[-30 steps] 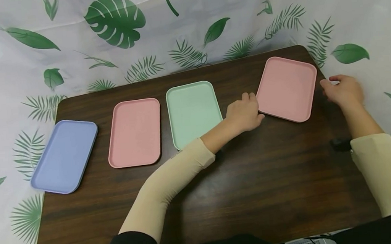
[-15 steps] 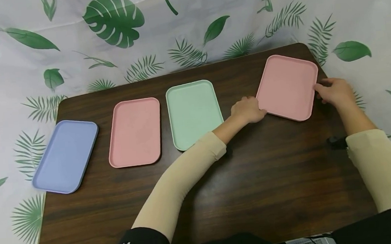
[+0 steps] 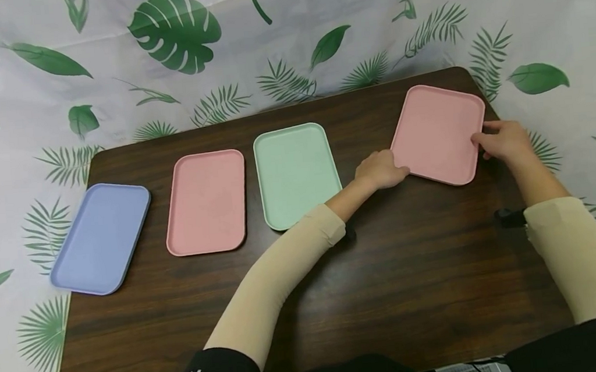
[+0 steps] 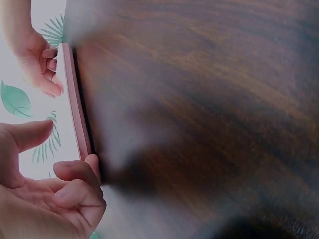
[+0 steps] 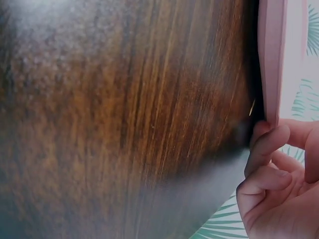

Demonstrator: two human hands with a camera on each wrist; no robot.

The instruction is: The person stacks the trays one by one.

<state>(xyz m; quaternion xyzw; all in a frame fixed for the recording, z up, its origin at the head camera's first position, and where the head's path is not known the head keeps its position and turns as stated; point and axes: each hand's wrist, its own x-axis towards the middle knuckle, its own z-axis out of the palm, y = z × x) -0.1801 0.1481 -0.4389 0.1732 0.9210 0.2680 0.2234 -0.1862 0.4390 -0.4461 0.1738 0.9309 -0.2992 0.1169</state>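
Note:
At the right end of the table in the head view lies a pink tray (image 3: 438,134), set at a slant. My left hand (image 3: 381,169) is at its lower left corner. In the left wrist view, the curled fingers (image 4: 79,186) of that hand meet the tray's edge, while the thumb stands off above it. My right hand (image 3: 505,141) grips the right edge, thumb over the rim. From the right wrist view, its fingers (image 5: 269,144) bend in under the edge of the pink tray (image 5: 271,59).
Left of the hands, a green tray (image 3: 297,174), a second pink tray (image 3: 206,202) and a blue tray (image 3: 101,239) lie in a row on the dark wooden table (image 3: 416,282). A leaf-printed cloth (image 3: 285,29) hangs behind the table.
My right hand has moved left from beside the tray and taken hold of its right edge. The left hand has shifted slightly down and right at the corner. The trays stay put.

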